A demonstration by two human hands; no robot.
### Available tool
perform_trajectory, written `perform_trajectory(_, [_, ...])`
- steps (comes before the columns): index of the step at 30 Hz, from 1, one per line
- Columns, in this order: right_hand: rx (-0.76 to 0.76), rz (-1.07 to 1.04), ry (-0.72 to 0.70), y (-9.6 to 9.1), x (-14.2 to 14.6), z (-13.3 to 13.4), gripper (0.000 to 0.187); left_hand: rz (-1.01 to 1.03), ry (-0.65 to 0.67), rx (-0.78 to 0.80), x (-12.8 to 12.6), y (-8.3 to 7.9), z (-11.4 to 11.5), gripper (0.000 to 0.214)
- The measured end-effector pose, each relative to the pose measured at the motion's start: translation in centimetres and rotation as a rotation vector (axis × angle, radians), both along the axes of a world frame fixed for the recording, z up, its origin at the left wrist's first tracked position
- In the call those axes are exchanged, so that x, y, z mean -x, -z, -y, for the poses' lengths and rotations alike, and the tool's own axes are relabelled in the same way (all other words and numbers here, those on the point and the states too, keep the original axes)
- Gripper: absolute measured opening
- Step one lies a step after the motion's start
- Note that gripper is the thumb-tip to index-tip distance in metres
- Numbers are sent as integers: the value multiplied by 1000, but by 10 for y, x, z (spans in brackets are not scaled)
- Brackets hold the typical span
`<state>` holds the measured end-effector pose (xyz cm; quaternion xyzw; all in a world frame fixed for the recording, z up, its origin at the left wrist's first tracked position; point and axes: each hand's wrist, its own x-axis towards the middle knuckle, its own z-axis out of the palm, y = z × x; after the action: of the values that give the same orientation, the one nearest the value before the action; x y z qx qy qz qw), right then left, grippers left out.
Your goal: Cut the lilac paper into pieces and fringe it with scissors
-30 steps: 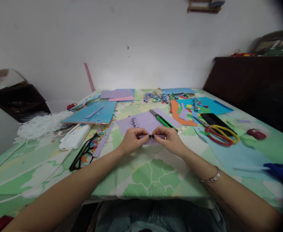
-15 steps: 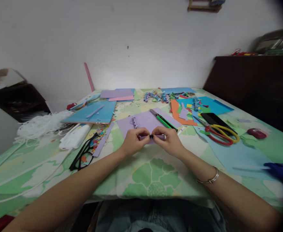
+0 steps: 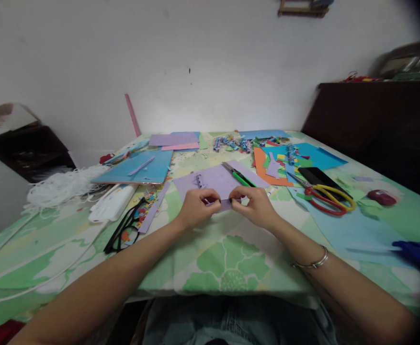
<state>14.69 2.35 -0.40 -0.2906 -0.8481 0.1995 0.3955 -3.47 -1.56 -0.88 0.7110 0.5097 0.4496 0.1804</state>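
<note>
My left hand [image 3: 196,208] and my right hand [image 3: 253,206] rest on the table, fingers pinched on a small lilac paper strip [image 3: 225,205] between them. The strip lies at the near edge of a lilac paper sheet [image 3: 217,180]. A small rolled lilac piece [image 3: 199,180] sits on that sheet just beyond my left hand. A green-handled craft knife [image 3: 240,176] lies on the sheet beyond my right hand. A metal bangle [image 3: 312,263] circles my right wrist.
Red-and-yellow scissors [image 3: 328,198] and a black phone [image 3: 315,177] lie at right on blue paper [image 3: 353,230]. Black glasses [image 3: 123,230], a white case [image 3: 112,203] and white cord [image 3: 61,184] sit at left. Coloured paper scraps [image 3: 278,163] and curls [image 3: 231,143] lie further back.
My hands have drawn slightly apart along the lilac strip; my right fingers have shifted a little to the right. Nothing else on the table moved.
</note>
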Motion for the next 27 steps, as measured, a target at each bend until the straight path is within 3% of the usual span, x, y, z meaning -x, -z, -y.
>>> perform_trajectory(17, [44,27,26,-4,-17,-17,13,105,38,99,3,3,-6,12])
perform_trajectory(27, [145,-14,-155,-2,-7,-9,15,213,126,205,5,5,-9,12])
